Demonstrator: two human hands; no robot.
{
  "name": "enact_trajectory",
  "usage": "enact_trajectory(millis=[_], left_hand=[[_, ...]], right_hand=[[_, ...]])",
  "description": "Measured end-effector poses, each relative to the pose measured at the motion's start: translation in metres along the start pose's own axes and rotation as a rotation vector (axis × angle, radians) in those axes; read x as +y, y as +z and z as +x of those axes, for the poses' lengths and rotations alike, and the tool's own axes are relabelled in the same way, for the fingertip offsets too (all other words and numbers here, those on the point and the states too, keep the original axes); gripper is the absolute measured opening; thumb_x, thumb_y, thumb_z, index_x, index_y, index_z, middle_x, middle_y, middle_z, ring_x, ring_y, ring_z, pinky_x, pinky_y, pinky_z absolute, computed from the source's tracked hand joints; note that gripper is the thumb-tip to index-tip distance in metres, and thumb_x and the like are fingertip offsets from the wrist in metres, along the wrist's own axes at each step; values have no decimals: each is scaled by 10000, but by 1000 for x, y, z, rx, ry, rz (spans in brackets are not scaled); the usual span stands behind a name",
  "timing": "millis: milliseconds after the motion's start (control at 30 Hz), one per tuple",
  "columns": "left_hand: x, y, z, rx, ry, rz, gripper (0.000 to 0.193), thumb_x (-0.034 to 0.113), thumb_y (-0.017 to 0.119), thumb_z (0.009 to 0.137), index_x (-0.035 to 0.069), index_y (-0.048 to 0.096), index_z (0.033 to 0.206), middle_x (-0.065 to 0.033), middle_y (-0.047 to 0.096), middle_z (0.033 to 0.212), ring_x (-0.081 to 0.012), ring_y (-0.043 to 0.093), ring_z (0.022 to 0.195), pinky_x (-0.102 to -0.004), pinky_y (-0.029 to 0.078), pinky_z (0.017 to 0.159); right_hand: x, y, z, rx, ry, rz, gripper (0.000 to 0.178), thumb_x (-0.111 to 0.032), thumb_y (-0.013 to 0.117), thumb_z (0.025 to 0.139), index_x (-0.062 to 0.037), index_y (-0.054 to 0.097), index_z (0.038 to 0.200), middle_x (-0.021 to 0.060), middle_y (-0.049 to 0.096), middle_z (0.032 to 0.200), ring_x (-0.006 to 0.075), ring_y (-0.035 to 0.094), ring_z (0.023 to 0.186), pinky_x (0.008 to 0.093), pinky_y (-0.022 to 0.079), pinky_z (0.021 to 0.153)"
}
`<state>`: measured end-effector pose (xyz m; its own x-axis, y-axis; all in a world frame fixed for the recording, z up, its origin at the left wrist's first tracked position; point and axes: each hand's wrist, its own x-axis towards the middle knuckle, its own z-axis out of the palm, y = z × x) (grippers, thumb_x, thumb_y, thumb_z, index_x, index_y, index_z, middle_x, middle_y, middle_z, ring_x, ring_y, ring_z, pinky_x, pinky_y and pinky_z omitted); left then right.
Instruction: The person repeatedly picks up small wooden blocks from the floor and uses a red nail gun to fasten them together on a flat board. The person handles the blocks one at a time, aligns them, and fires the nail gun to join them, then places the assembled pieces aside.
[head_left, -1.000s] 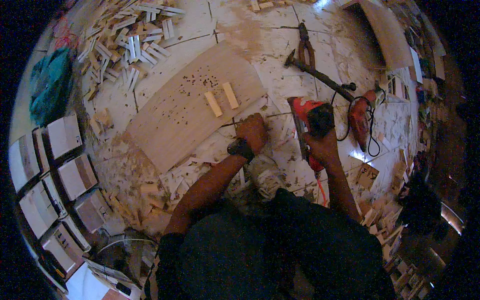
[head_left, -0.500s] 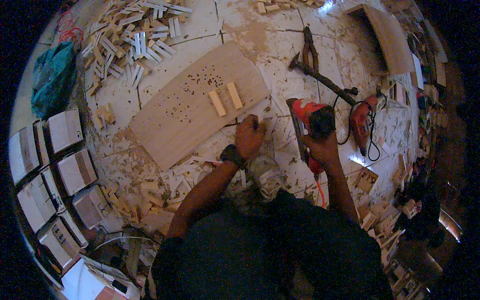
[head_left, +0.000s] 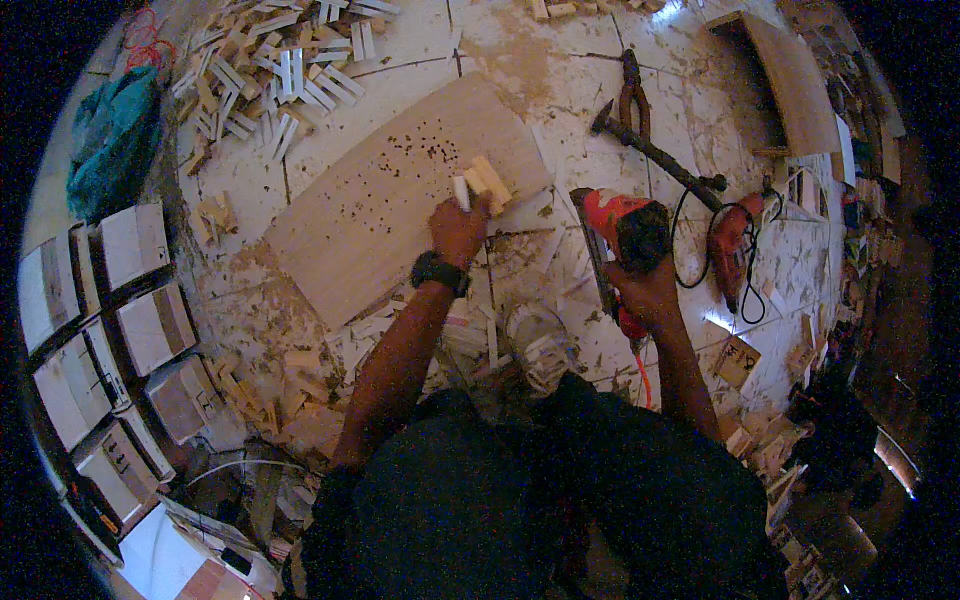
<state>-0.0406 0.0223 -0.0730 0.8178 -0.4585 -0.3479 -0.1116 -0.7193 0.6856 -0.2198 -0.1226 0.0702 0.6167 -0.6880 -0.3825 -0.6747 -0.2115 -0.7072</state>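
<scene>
My left hand (head_left: 458, 228), with a dark watch at the wrist, grips small pale wooden blocks (head_left: 484, 180) over a long plywood board (head_left: 380, 210) that lies on the floor and is dotted with small dark holes. My right hand (head_left: 648, 290) is closed on the handle of a red power tool (head_left: 620, 232) that rests on the floor just right of the board. Its red cord trails back past my knee.
A hammer (head_left: 655, 152) and pliers (head_left: 631, 95) lie beyond the red tool, with a second red drill (head_left: 733, 245) to the right. A heap of wood offcuts (head_left: 270, 70) sits far left. Small box frames (head_left: 120, 310) line the left edge. A teal cloth (head_left: 110, 140) lies nearby.
My left hand has moved from the board's near edge up to the two blocks and closed on them, drawing them together. My right hand stays on the red tool.
</scene>
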Motion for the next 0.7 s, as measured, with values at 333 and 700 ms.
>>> enact_trajectory(millis=[333,700], left_hand=[[-4,29,-6,49,11,-148,344,354,514,866,23,608,871,-155,617,679,-320,589,593,-428,452,560],[-10,-22,-14,-45,243,-305,295,211,487,874,57,616,1091,-159,626,753,-251,595,656,-350,468,629]], right_hand=[[14,-6,2,-24,57,-46,408,-62,683,632,-31,550,1016,52,593,919,172,557,826,320,466,771],[-6,-3,-2,-116,291,127,403,-87,728,649,-36,567,1015,39,600,935,156,566,815,308,480,738]])
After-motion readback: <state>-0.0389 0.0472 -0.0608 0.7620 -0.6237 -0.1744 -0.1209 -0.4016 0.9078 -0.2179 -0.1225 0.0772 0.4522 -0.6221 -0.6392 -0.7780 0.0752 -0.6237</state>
